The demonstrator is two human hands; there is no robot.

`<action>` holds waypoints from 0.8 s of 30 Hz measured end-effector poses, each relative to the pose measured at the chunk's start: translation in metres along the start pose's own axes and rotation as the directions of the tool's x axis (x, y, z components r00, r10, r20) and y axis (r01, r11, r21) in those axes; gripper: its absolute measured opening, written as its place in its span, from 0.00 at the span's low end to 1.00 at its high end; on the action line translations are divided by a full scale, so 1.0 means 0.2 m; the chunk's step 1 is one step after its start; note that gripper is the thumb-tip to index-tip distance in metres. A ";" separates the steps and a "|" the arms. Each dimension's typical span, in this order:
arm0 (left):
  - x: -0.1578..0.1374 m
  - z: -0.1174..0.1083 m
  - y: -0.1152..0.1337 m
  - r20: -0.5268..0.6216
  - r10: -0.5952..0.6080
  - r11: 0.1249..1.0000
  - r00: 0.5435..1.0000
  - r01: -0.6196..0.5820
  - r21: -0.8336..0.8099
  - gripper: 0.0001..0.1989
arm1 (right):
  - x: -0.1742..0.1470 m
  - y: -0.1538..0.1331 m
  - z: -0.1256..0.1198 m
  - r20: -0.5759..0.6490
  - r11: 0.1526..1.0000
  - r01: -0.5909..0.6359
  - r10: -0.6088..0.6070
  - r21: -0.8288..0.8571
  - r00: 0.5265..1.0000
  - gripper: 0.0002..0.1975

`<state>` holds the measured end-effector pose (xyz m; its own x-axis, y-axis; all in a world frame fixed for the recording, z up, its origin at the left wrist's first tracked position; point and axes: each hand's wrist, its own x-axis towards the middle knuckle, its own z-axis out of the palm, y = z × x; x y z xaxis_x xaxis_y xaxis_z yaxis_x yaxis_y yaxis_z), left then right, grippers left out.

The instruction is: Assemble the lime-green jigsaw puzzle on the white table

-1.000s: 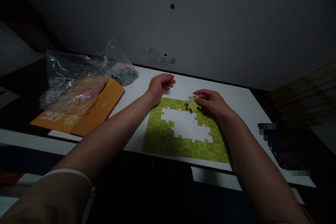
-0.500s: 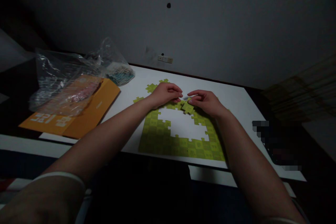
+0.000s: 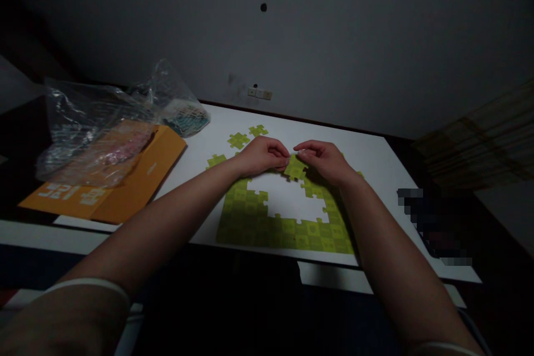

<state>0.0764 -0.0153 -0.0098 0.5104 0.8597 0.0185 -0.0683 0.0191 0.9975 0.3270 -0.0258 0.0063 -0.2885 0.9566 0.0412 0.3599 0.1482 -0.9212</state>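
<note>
A yellow-green puzzle piece [image 3: 295, 167] is held up above the far side of a partly assembled jigsaw puzzle [image 3: 287, 232]. My right hand [image 3: 324, 160] pinches this piece at its upper right between thumb and fingers. On the other side, my left hand [image 3: 264, 154] has its fingers curled and the fingertips closed at the piece's left edge. The puzzle is made of yellow-green checkered pieces joined around an irregular white gap in the middle. Loose pieces [image 3: 238, 140] of the same colour lie beyond my left hand, and another loose piece [image 3: 216, 161] is beside my left wrist.
An orange paper envelope [image 3: 137, 178] with white lettering lies at the left under a crumpled clear plastic bag [image 3: 104, 122]. A blurred-out dark object [image 3: 434, 228] is at the right edge of the white table [image 3: 371, 150]. The wall with a socket [image 3: 259, 93] stands behind.
The puzzle piece has been turned and lifted level between my hands. My left fingers have come to its left edge. The whole view has shifted slightly.
</note>
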 end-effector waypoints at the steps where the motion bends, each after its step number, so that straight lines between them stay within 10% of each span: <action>1: 0.00 0.00 0.01 -0.032 0.003 1.000 0.999 -0.003 0.006 0.07 | 0.00 0.00 0.00 -0.010 1.000 0.010 -0.010 -0.006 1.000 0.25; 24: -0.01 -0.05 0.05 -0.096 -0.031 0.999 0.995 0.030 -0.018 0.08 | 0.00 0.03 -0.01 0.049 0.999 -0.016 0.014 0.042 0.999 0.24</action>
<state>0.0650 -0.0117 -0.0003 0.4273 0.9039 -0.0195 -0.0682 0.0537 0.9962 0.3317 -0.0249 0.0026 -0.3265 0.9452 0.0093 0.3273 0.1222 -0.9370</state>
